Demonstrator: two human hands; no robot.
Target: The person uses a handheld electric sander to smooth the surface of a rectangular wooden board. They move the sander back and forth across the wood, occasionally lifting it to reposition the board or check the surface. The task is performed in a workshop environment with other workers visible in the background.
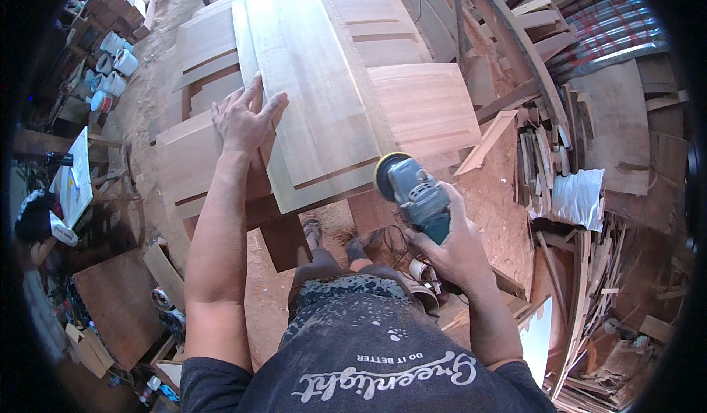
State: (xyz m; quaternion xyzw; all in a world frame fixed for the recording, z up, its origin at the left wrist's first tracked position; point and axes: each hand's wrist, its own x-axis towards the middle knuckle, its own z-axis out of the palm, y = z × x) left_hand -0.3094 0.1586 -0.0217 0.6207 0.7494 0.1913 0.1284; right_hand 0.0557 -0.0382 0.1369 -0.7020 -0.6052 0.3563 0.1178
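A long pale wooden panel, framed like a cabinet door, lies before me on top of other panels. My left hand rests at its left edge with fingers spread, the thumb and index finger over the frame strip. In my right hand is an angle grinder, gripped around its green body. The grinder's round, yellow-rimmed sanding pad is tilted beside the panel's near right corner. Whether the pad touches the wood I cannot tell.
Wooden panels lie left and right under the long one. A cable hangs near my feet. Timber offcuts and thin strips are stacked at right. White buckets stand far left, and a brown board leans near left.
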